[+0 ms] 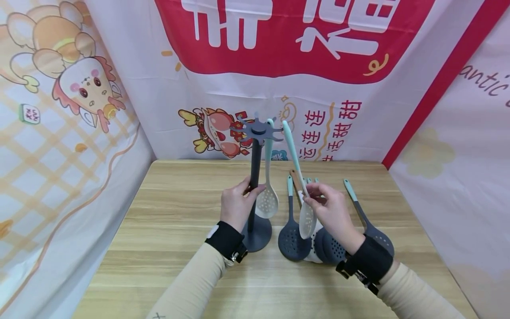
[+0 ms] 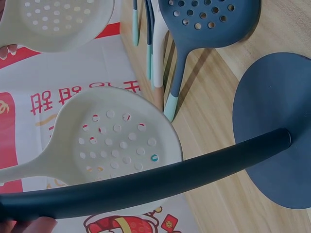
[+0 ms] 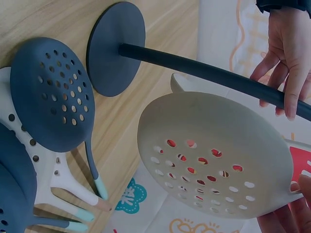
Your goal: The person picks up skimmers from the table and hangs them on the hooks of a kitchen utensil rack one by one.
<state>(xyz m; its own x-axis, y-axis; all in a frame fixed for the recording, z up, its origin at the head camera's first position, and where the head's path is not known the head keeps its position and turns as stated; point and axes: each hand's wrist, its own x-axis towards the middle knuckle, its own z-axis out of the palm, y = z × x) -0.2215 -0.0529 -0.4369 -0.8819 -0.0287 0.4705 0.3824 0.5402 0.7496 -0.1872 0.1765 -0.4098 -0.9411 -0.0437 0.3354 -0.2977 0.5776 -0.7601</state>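
Note:
My left hand (image 1: pixel 235 204) grips the dark pole of a utensil stand (image 1: pixel 255 166), fingers and thumb around it. A pale skimmer (image 1: pixel 266 204) with a mint handle hangs from the hooked top of the stand, bowl down beside the pole. My right hand (image 1: pixel 331 210) pinches a second pale skimmer (image 1: pixel 307 225) near its neck, just right of the stand. Its perforated bowl (image 3: pixel 209 114) is down and its mint handle points up, the tip close to the hooks. The stand's round base (image 2: pixel 274 87) sits on the table.
Right of the stand a dark skimmer (image 1: pixel 294 243) lies on the wooden table (image 1: pixel 179 212). Pale and dark utensils overlap beside it, partly behind my right hand. A dark slotted utensil (image 1: pixel 378 237) lies further right. A printed cloth (image 1: pixel 167 133) hangs behind the table.

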